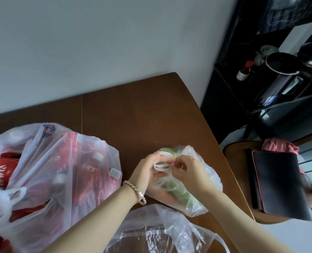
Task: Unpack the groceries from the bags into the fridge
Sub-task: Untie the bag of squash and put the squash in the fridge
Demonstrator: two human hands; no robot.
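Left hand: gripped the twisted bag handles, fingers curled round them.
Right hand: pinched the same handles from the other side.
Small clear bag: lay on the brown table near its right edge, with green produce inside.
Large white bag: lay to the left, apart, and held red packages.
Crumpled clear bag: lay at the near edge.
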